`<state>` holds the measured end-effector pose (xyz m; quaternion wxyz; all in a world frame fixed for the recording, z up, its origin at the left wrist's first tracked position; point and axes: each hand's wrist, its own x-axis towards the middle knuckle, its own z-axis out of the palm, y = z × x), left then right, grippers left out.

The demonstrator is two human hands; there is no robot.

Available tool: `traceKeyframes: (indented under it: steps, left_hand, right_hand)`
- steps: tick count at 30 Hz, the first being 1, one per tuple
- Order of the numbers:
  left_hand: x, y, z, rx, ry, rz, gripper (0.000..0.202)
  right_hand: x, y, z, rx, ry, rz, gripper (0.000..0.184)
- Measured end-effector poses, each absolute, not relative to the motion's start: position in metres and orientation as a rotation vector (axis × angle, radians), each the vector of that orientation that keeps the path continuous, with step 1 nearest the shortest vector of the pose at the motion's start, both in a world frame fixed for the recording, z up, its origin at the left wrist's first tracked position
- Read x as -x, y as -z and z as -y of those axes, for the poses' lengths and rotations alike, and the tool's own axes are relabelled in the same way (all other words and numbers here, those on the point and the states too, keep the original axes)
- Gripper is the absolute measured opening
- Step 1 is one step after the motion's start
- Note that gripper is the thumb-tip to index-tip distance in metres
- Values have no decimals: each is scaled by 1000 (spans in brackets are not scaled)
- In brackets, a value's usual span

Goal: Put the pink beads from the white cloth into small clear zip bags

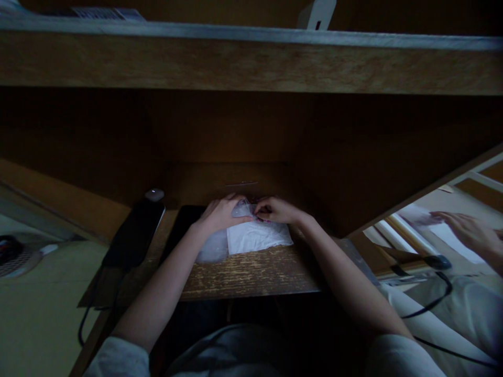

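Note:
My left hand (pixel 222 213) is closed, thumb and fingers gripping a clear plastic piece (pixel 241 209) that looks like a small bag. Beside it my right hand (pixel 275 209) pinches at the plastic's right edge; whatever lies between its fingertips is too small and dark to name. Under both hands a crumpled white sheet (pixel 257 238), paper or cloth, lies on the worn wooden desk (pixel 251 277). A translucent plastic sheet (pixel 212 250) rests left of it, partly below my left wrist.
A black phone-like slab (pixel 135 233) with a cable lies at the left, near a small white rounded object (pixel 154 195). A shelf edge (pixel 251 63) crosses above the desk. At right, beyond a wooden partition (pixel 393 173), another person's hand (pixel 467 230) works at a neighbouring desk.

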<state>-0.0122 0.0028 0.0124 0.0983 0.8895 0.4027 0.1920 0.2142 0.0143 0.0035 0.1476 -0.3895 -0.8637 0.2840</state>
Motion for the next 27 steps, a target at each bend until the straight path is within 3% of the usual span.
traceKeyframes:
  steps: [11, 19, 27]
  left_hand:
    - [11, -14, -1, -2613, -554, -1204, 57]
    - [12, -17, 0, -2610, -534, -1202, 58]
    - [12, -15, -2, -2602, -545, -1204, 55]
  right_hand:
    - [-214, -4, -13, 1141, -880, 2412, 13]
    - [-203, -11, -4, 1028, -978, 1991, 25]
    - [-200, -14, 0, 1024, -1061, 2107, 28]
